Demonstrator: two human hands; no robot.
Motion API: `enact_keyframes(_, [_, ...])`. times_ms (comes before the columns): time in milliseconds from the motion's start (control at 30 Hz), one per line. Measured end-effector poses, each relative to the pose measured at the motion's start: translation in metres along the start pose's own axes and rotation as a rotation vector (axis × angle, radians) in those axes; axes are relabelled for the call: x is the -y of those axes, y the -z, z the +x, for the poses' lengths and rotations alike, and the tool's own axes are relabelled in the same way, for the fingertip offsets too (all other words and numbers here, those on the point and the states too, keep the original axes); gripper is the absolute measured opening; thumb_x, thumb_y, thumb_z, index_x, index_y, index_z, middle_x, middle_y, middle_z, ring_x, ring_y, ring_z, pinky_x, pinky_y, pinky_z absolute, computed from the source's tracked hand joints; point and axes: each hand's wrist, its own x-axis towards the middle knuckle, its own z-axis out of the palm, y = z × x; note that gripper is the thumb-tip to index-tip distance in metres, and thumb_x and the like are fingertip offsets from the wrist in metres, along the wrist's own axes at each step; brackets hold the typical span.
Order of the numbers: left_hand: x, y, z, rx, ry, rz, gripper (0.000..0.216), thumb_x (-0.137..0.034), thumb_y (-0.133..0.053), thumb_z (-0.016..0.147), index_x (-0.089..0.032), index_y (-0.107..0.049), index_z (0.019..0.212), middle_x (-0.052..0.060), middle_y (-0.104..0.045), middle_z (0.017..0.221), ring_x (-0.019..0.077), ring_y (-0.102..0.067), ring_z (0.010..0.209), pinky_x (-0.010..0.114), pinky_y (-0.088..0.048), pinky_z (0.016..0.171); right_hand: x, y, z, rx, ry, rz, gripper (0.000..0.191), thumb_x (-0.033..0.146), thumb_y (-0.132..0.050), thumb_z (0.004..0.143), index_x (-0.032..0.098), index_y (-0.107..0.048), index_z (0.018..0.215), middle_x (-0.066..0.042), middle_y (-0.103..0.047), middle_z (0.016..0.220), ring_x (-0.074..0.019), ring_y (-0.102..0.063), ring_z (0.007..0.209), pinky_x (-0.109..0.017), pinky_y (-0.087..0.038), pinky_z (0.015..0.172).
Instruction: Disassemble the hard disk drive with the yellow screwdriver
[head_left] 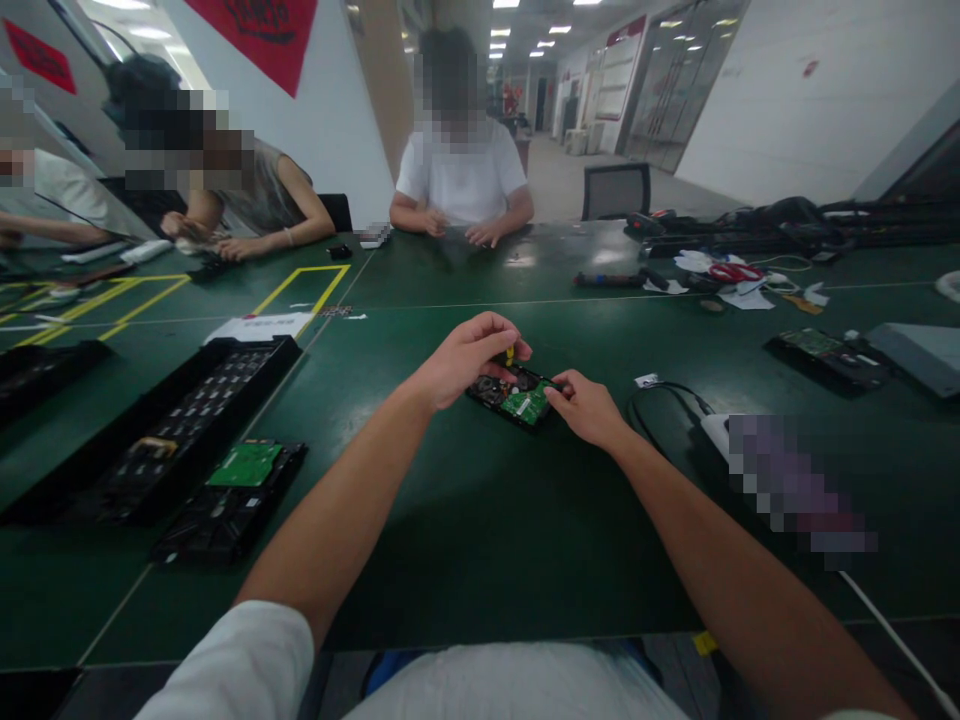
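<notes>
A black hard drive with a green circuit board (517, 397) lies on the green table (465, 520) in front of me. My left hand (466, 355) hovers over its far end, fingers pinched round a small yellow-handled tool (510, 353) that points down at the drive. My right hand (589, 407) rests at the drive's right edge, fingers curled against it and holding it steady.
At left stand a long black tray (157, 420) and another drive with a green board (240, 487). A black cable (664, 400) and a white adapter lie right of my hand. More drives, tools and cables sit at far right. Three people sit across the table.
</notes>
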Motion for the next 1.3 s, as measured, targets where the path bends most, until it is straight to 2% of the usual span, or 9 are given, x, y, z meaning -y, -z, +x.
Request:
enact_keyframes(233, [-0.002, 0.005, 0.001, -0.044, -0.052, 0.17, 0.021, -0.036, -0.065, 0.089, -0.018, -0.073, 0.096, 0.007, -0.067, 0.101, 0.0152, -0.06, 0.088, 0.023, -0.052, 0.067, 0.001, 0.003, -0.001, 0.015, 0.0, -0.01, 0.03, 0.044, -0.059, 0.098, 0.021, -0.064, 0.117, -0.002, -0.072, 0.087, -0.0174, -0.065, 0.072, -0.029, -0.042, 0.062])
enact_keyframes(500, [0.002, -0.002, 0.001, 0.041, -0.019, -0.087, 0.019, -0.034, -0.062, 0.09, -0.018, -0.066, 0.099, 0.008, -0.07, 0.097, 0.018, -0.066, 0.089, 0.025, -0.054, 0.064, -0.002, -0.001, 0.0, -0.021, 0.016, 0.0, 0.029, 0.042, -0.061, 0.097, 0.02, -0.065, 0.115, -0.002, -0.071, 0.084, -0.0168, -0.064, 0.07, -0.027, -0.041, 0.062])
enact_keyframes(700, [0.004, -0.001, 0.002, 0.014, -0.052, -0.034, 0.026, -0.041, -0.066, 0.091, -0.016, -0.067, 0.096, 0.008, -0.068, 0.098, 0.0168, -0.064, 0.091, 0.023, -0.053, 0.065, -0.003, -0.001, 0.001, -0.027, 0.035, 0.014, 0.028, 0.043, -0.058, 0.098, 0.021, -0.068, 0.113, -0.003, -0.073, 0.088, -0.0184, -0.066, 0.076, -0.028, -0.045, 0.067])
enact_keyframes(767, [0.003, -0.001, 0.001, 0.003, -0.053, 0.018, 0.028, -0.043, -0.069, 0.09, -0.016, -0.067, 0.095, 0.007, -0.068, 0.098, 0.0153, -0.063, 0.089, 0.022, -0.051, 0.064, -0.005, 0.002, 0.003, -0.077, 0.056, -0.008, 0.027, 0.04, -0.052, 0.101, 0.021, -0.07, 0.109, -0.005, -0.073, 0.092, -0.0202, -0.067, 0.081, -0.03, -0.047, 0.073])
enact_keyframes(833, [0.003, 0.0, 0.001, -0.001, -0.05, 0.057, 0.029, -0.044, -0.071, 0.089, -0.016, -0.068, 0.095, 0.007, -0.067, 0.098, 0.0144, -0.061, 0.086, 0.022, -0.05, 0.064, -0.01, 0.006, 0.005, -0.209, 0.061, -0.069, 0.029, 0.032, -0.046, 0.103, 0.019, -0.071, 0.104, -0.009, -0.073, 0.097, -0.0233, -0.066, 0.09, -0.033, -0.048, 0.081])
enact_keyframes(900, [0.003, 0.001, 0.001, -0.002, -0.052, 0.091, 0.031, -0.046, -0.071, 0.088, -0.016, -0.072, 0.097, 0.007, -0.068, 0.1, 0.014, -0.06, 0.086, 0.022, -0.05, 0.063, -0.018, 0.01, 0.008, -0.364, 0.054, -0.136, 0.031, 0.024, -0.042, 0.101, 0.016, -0.071, 0.109, -0.013, -0.071, 0.107, -0.0266, -0.064, 0.101, -0.037, -0.048, 0.088])
enact_keyframes(967, [0.003, 0.002, 0.002, -0.015, -0.065, 0.135, 0.034, -0.049, -0.07, 0.088, -0.018, -0.075, 0.101, 0.007, -0.068, 0.105, 0.0141, -0.059, 0.087, 0.022, -0.05, 0.064, -0.027, 0.012, 0.011, -0.439, 0.028, -0.168, 0.033, 0.02, -0.043, 0.098, 0.014, -0.07, 0.115, -0.016, -0.069, 0.111, -0.0277, -0.063, 0.105, -0.039, -0.048, 0.092])
enact_keyframes(1167, [0.002, 0.006, 0.001, -0.022, -0.07, 0.205, 0.039, -0.052, -0.068, 0.09, -0.021, -0.077, 0.111, 0.007, -0.069, 0.111, 0.0158, -0.06, 0.092, 0.023, -0.051, 0.067, -0.042, 0.01, 0.015, -0.4, -0.05, -0.224, 0.043, 0.01, -0.049, 0.089, 0.012, -0.069, 0.127, -0.018, -0.061, 0.121, -0.0285, -0.063, 0.108, -0.04, -0.051, 0.095])
enact_keyframes(1300, [0.002, 0.006, 0.001, 0.012, -0.069, 0.176, 0.036, -0.045, -0.068, 0.091, -0.021, -0.072, 0.117, 0.006, -0.067, 0.105, 0.0153, -0.06, 0.091, 0.023, -0.052, 0.069, -0.042, 0.012, 0.017, -0.303, -0.003, -0.22, 0.04, 0.008, -0.05, 0.088, 0.016, -0.074, 0.12, -0.014, -0.064, 0.115, -0.0265, -0.063, 0.104, -0.04, -0.05, 0.096])
